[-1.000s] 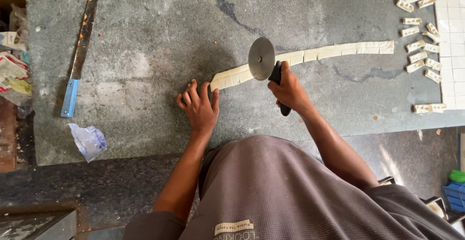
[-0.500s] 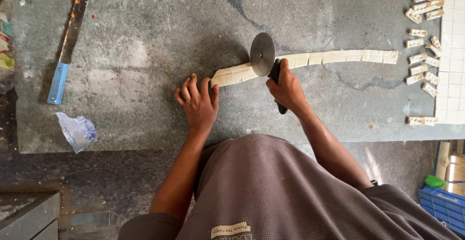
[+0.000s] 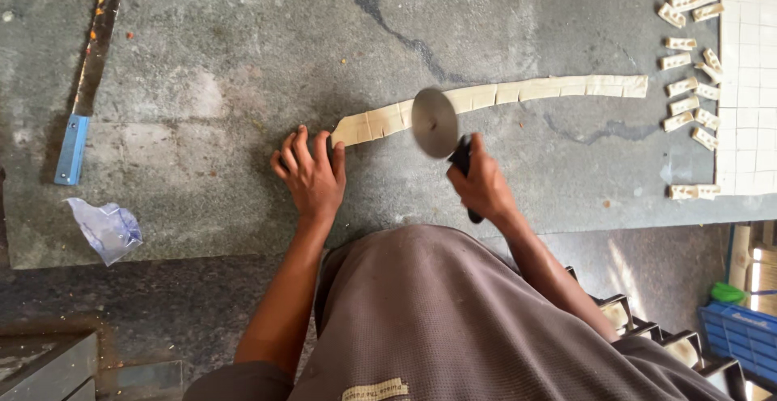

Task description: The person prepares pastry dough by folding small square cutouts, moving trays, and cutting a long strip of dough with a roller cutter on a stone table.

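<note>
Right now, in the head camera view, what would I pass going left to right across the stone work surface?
Long blade with blue handle → crumpled plastic bag → left hand → rolling cutter wheel → right hand → cut dough pieces → white tiled area.

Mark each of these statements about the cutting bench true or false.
1. The right hand holds a wheel cutter. True.
2. The left hand grips a long knife. False: it rests flat on the bench by the end of the dough strip.
3. Cut pieces lie at the far right. True.
4. The blue-handled blade lies across the strip. False: it lies apart, far left.
</note>
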